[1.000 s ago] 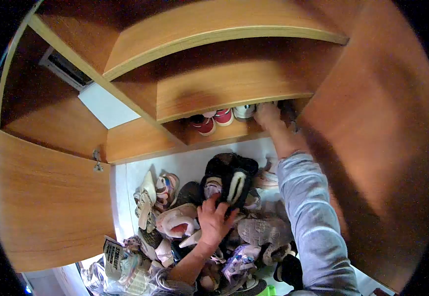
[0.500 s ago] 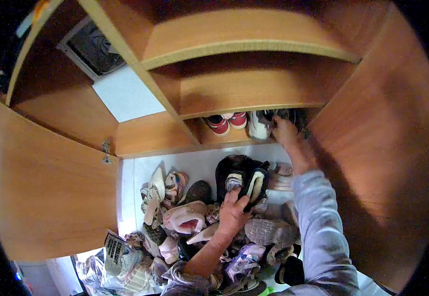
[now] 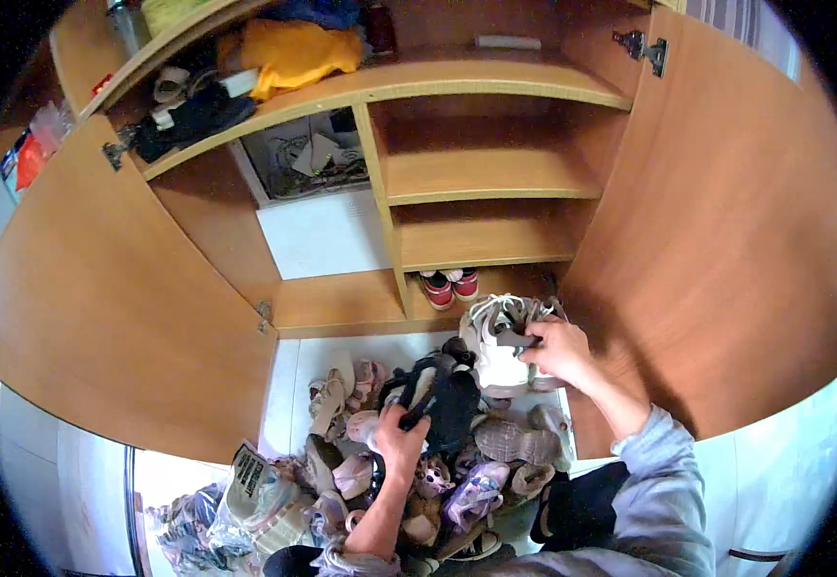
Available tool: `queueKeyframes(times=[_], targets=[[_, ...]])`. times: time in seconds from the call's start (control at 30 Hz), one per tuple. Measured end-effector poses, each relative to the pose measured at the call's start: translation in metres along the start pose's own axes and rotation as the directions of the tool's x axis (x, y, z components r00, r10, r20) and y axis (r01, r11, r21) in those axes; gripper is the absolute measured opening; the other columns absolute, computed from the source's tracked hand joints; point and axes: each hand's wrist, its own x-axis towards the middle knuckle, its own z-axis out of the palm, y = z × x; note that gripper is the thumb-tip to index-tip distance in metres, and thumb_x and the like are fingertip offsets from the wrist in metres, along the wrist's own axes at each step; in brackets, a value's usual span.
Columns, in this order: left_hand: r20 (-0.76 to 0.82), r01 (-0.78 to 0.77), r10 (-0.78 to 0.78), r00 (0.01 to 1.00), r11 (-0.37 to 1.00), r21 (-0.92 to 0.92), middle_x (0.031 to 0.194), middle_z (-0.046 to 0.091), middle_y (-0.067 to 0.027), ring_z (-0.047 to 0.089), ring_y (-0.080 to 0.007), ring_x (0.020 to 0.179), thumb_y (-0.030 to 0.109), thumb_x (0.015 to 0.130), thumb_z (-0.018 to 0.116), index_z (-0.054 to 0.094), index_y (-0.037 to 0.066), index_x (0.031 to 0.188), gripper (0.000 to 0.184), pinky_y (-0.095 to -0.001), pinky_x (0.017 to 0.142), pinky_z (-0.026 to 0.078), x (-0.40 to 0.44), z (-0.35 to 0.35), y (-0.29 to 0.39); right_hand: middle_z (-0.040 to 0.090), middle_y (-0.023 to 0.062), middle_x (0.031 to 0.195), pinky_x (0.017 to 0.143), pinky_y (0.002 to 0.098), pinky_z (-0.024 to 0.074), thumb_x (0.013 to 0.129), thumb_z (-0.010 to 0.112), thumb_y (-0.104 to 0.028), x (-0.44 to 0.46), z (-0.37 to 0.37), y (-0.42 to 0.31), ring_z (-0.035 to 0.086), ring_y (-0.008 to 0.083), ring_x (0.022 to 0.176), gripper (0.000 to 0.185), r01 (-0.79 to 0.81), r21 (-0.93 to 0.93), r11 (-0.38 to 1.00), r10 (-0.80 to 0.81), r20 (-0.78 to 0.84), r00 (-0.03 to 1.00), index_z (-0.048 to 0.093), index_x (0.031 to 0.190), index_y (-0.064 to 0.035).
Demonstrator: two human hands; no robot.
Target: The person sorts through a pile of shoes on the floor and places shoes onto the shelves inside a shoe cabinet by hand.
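Observation:
My right hand [image 3: 561, 351] is closed on a pair of off-white and grey sneakers [image 3: 498, 348], thumb and fingers at their inner edges. The pair is up in front of the lowest shelf, toes pointing down at an angle I cannot fully make out. Lower and to the left, my left hand [image 3: 402, 444] grips a black shoe [image 3: 422, 389] with a cream lining, over the heap. More black footwear [image 3: 454, 409] lies against it. Red shoes [image 3: 450, 288] stand side by side on the cabinet's bottom shelf.
Heaped shoes cover the floor, among them a grey quilted one [image 3: 515, 442] and a purple one [image 3: 476, 495]. Clear plastic bags [image 3: 265, 510] lie at the lower left. The wooden cabinet's left door [image 3: 130, 317] and right door [image 3: 717, 221] stand swung out. Orange cloth [image 3: 303, 53] rests on an upper shelf.
My right hand has come out of the bottom shelf with the sneakers. My left hand has shifted left with the black shoe. The view has pulled back, showing more of the cabinet.

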Motion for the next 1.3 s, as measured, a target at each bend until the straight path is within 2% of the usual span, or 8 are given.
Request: queueKeyframes(times=[0.2, 0.23, 0.33, 0.57, 0.7, 1.07, 1.2, 1.3], targets=[[-0.125, -0.067, 0.070, 0.990, 0.997, 0.027, 0.077, 0.057, -0.0116, 0.054, -0.0251, 0.070, 0.010, 0.060, 0.070, 0.055, -0.002, 0.075, 0.024, -0.0325, 0.066, 0.043, -0.032, -0.020, -0.007, 0.056, 0.0127, 0.101, 0.066, 0.0429, 0.0497, 0.068, 0.066, -0.024, 0.004, -0.008, -0.042, 0.061, 0.0319, 0.076, 0.029, 0.206, -0.074, 0.976, -0.218, -0.245, 0.945, 0.064, 0.095, -0.0141], [-0.110, -0.085, 0.083, 0.990, 0.996, -0.009, 0.076, 0.052, -0.0140, 0.053, -0.0328, 0.072, 0.011, 0.058, 0.070, 0.051, -0.001, 0.068, 0.024, -0.0365, 0.064, 0.042, -0.031, -0.019, -0.002, 0.056, 0.0127, 0.099, 0.064, 0.0429, 0.0499, 0.068, 0.066, -0.023, 0.013, -0.002, -0.044, 0.061, 0.0320, 0.075, 0.027, 0.230, -0.105, 0.967, -0.251, -0.288, 0.924, 0.063, 0.093, -0.0135], [-0.112, -0.101, 0.099, 0.989, 0.995, -0.012, 0.075, 0.051, -0.0142, 0.052, -0.0331, 0.070, 0.011, 0.061, 0.069, 0.051, 0.000, 0.069, 0.023, -0.0373, 0.063, 0.042, -0.025, -0.021, 0.024, 0.054, 0.0120, 0.097, 0.058, 0.0428, 0.0502, 0.067, 0.066, -0.018, 0.043, 0.027, -0.039, 0.061, 0.0315, 0.070, 0.025, 0.287, -0.187, 0.939, -0.340, -0.402, 0.850, 0.062, 0.091, -0.0142], [-0.211, -0.383, 0.416, 0.885, 0.906, 0.178, 0.079, 0.053, -0.0136, 0.051, -0.0316, 0.077, 0.010, 0.060, 0.070, 0.050, 0.001, 0.072, 0.024, -0.0359, 0.067, 0.042, 0.038, -0.012, 0.048, 0.053, 0.0121, 0.096, 0.057, 0.0435, 0.0490, 0.068, 0.065, -0.018, 0.091, 0.058, -0.013, 0.061, 0.0326, 0.069, 0.024, 0.260, -0.145, 0.955, -0.298, -0.435, 0.850, 0.061, 0.092, -0.0153], [-0.233, -0.188, 0.209, 0.950, 0.976, 0.109, 0.088, 0.053, -0.0164, 0.050, -0.0373, 0.085, 0.009, 0.061, 0.070, 0.052, 0.000, 0.075, 0.024, -0.0407, 0.074, 0.041, 0.060, -0.015, 0.036, 0.051, 0.0129, 0.097, 0.057, 0.0447, 0.0485, 0.069, 0.066, -0.019, 0.098, 0.058, -0.018, 0.060, 0.0338, 0.069, 0.024, 0.229, -0.139, 0.963, -0.267, -0.420, 0.868, 0.060, 0.092, -0.0144], [-0.349, -0.111, 0.069, 0.935, 0.988, -0.103, 0.082, 0.048, -0.0122, 0.048, -0.0322, 0.075, 0.006, 0.064, 0.069, 0.044, 0.000, 0.072, 0.026, -0.0357, 0.070, 0.041, 0.040, -0.008, 0.050, 0.052, 0.0158, 0.090, 0.056, 0.0448, 0.0489, 0.063, 0.063, -0.008, 0.121, 0.064, -0.037, 0.060, 0.0345, 0.065, 0.024, 0.269, -0.124, 0.955, -0.296, -0.429, 0.853, 0.061, 0.087, -0.0113], [-0.356, -0.172, 0.146, 0.923, 0.984, -0.040, 0.083, 0.048, -0.0123, 0.048, -0.0323, 0.077, 0.006, 0.065, 0.068, 0.044, 0.001, 0.073, 0.027, -0.0355, 0.071, 0.040, 0.052, -0.007, 0.053, 0.051, 0.0160, 0.091, 0.056, 0.0443, 0.0496, 0.063, 0.065, -0.011, 0.167, 0.071, -0.055, 0.060, 0.0352, 0.065, 0.027, 0.222, -0.125, 0.967, -0.255, -0.518, 0.816, 0.062, 0.089, -0.0112], [-0.325, -0.205, 0.190, 0.926, 0.979, -0.014, 0.082, 0.047, -0.0128, 0.047, -0.0320, 0.078, 0.007, 0.065, 0.069, 0.044, 0.000, 0.074, 0.027, -0.0360, 0.070, 0.039, 0.056, 0.002, 0.064, 0.042, 0.0192, 0.119, 0.064, 0.0452, 0.0509, 0.069, 0.065, -0.010, 0.164, 0.064, -0.034, 0.061, 0.0366, 0.077, 0.043, 0.235, -0.050, 0.971, -0.234, -0.423, 0.875, 0.055, 0.111, -0.0144]])
